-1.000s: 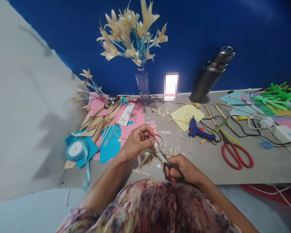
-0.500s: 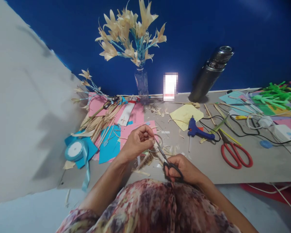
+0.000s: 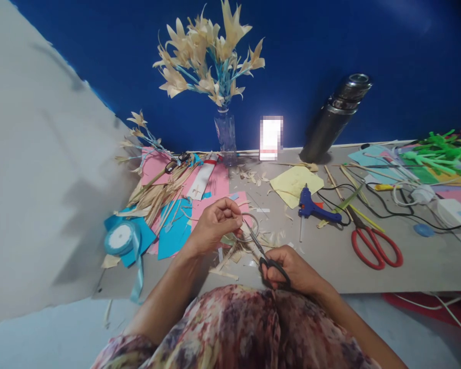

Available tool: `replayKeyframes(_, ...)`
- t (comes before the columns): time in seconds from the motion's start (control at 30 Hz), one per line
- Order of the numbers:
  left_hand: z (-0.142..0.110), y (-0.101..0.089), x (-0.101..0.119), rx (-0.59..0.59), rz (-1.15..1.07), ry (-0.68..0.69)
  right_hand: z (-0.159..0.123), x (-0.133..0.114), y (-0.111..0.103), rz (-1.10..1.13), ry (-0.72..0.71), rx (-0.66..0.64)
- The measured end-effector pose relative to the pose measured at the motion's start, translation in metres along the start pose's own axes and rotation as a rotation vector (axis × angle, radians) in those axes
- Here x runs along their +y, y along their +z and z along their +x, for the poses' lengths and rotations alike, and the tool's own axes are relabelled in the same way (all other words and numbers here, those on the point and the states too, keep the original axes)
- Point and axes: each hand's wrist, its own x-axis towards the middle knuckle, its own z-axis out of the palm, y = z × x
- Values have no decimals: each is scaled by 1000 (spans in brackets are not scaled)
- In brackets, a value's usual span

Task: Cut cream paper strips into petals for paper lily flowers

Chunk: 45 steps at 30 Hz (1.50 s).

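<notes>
Bouquet of pale flowers (image 3: pixel 207 54) on blue stems stands in a clear bottle (image 3: pixel 226 136) at the back; looks made up and finished. Smaller spray (image 3: pixel 138 119) at back left, seemingly assembled too. Heap of dried strips (image 3: pixel 169 192) over the coloured paper (image 3: pixel 176 236): mostly uncut by the look of it, so I judge plenty of raw stock left. Left hand (image 3: pixel 217 225) at front centre, thumb and forefinger brought together; whether they pinch anything, cannot tell, too small. Right hand (image 3: pixel 290 264) curls firmly round the handles of the black-handled scissors (image 3: pixel 259 247), which point forward and leftward to the left fingertips, blades close together. Reads as mid-trim on some small part. Offcuts (image 3: pixel 236 253) below the hands suggest a fair bit of cutting done. Room, again from large down: front edge of the tabletop (image 3: pixel 326 256) runs close to the wearer's body, so little slack that way; more give rightward, between right hand and red-handled scissors (image 3: pixel 358 222). Ribbon spool (image 3: pixel 119 238) near the left edge, its tail hanging over the front. Glue gun (image 3: pixel 309 207) lies beyond the right hand, cable trailing right; a reach there wants care. Nearest snag: thin ring (image 3: pixel 257 225) overlapping the blades in view; touching or apart, cannot tell.
</notes>
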Motion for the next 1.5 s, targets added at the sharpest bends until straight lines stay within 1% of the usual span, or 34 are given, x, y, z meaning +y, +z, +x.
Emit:
replayKeyframes(0.27, -2, 3, 4, 23, -79, -71, -2, -4, 2, -3, 60, 22)
replayKeyframes(0.4, 0, 3, 1, -3, -144, -59, -1, -5, 3, 26, 37, 6)
replayKeyframes(0.47, 1, 3, 0, -5, -143, -73, -1, -5, 2, 27, 28, -4)
replayKeyframes(0.63, 1, 4, 0, 49, -111, -76, -2, -6, 1, 31, 27, -15)
replayKeyframes(0.97, 0, 12, 4, 94, -175, -58, 1, -10, 2, 12, 43, -6)
replayKeyframes(1.2, -1, 13, 6, 110, -157, -72, 1, -5, 3, 34, 50, 7)
replayKeyframes(1.4, -2, 7, 2, 92, -114, -64, 1, -5, 2, 24, 46, 12)
replayKeyframes(1.5, -3, 5, 3, 91, -63, -56, 1, -5, 1, 1, 58, 12)
